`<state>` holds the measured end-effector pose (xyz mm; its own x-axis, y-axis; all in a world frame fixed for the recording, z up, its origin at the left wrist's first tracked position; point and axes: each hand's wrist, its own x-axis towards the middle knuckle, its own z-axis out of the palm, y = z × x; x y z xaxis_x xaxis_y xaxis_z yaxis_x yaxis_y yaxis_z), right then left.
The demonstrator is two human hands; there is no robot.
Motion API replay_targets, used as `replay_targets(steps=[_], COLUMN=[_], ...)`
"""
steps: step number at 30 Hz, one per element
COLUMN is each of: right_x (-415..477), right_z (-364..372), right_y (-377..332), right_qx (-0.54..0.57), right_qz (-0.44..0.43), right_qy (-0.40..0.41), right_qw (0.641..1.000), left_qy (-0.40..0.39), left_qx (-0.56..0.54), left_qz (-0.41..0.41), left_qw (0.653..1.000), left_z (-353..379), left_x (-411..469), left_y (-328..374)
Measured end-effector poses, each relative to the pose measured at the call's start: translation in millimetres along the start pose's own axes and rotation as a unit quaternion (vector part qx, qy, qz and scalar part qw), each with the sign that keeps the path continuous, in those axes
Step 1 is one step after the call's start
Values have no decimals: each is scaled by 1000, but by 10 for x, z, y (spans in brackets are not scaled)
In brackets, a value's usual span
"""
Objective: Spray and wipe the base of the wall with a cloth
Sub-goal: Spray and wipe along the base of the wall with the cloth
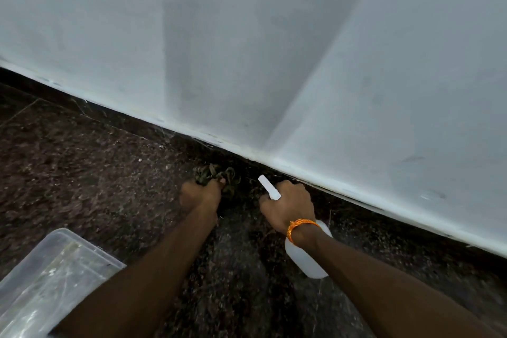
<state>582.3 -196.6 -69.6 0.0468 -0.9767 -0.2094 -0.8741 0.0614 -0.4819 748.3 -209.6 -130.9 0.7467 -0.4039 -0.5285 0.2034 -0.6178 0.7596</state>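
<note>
A pale grey wall (274, 49) meets a dark skirting strip (343, 196) that runs diagonally down to the right. My left hand (201, 193) grips a dark, crumpled cloth (219, 174) on the floor close to the skirting. My right hand (289, 204), with an orange band on the wrist, holds a white spray bottle (307, 258) by its neck. The bottle's white nozzle (269, 186) sticks out above the knuckles and points up-left toward the cloth. The bottle body hangs below my wrist, partly hidden by the forearm.
The floor (96, 173) is dark speckled stone. A clear plastic box (49, 277) sits at the lower left, beside my left forearm. Thin cobweb strands lie along the skirting to the left of the cloth.
</note>
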Motion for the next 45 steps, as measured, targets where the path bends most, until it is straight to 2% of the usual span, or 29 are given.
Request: replay_targets(steps=[3,5,6,8,10,12,15,17,19,21,23,24,25,27,29,32,36,42,45], right_x=[50,32,49,37,94,154,214,232,268,319,339,358,377,414,439,476,500,477,500], right_z=[-1,7,23,24,14,-40,-44,-11,2,117,126,154,140,157,204,274,345,367,353], right_y=[-45,-49,-82,-77,-100,-72,-47,-43,-65,-174,-235,-281,-299,-422,-520,-642,-716,-689,-664], right_qx=[-9,-25,-25,-10,13,26,25,28,8,10,11,12,13,3,1,-11,3,8,27], right_qz=[-17,-34,-43,-41,-33,-22,-12,-21,-31,-49,-60,-69,-71,-84,-90,-80,-67,-81,-72], right_qy=[2,-5,-6,-19,-6,15,14,9,6,-7,-14,-18,-13,-12,-13,-11,-7,-17,-23], right_qw=[1000,999,999,999,999,999,1000,999,999,999,998,997,997,996,996,997,998,997,997], left_qy=[4,18,1,-80,-150,-123,-24,55,68,-14,-169,-207,-213,-122,-22,43,64,63,2], left_qx=[-39,-26,-1,65,65,29,-96,-118,-81,-11,29,26,0,-70,-84,-73,-61,-34,44], left_qz=[-1,-3,13,76,96,54,-39,-42,-5,46,87,97,92,42,9,1,-2,19,81], left_qw=[999,999,1000,992,982,991,994,991,994,999,981,973,973,989,996,996,996,997,996], left_z=[135,189,189,229,354,446,314,96,-25,-98,18,30,61,-3,-179,-400,-441,-252,-150], left_x=[1,-52,-79,-338,-499,-495,-12,347,576,558,360,324,301,460,637,809,866,696,530], left_y=[315,324,280,116,-10,27,179,365,432,348,104,-2,-37,-40,16,102,115,596,490])
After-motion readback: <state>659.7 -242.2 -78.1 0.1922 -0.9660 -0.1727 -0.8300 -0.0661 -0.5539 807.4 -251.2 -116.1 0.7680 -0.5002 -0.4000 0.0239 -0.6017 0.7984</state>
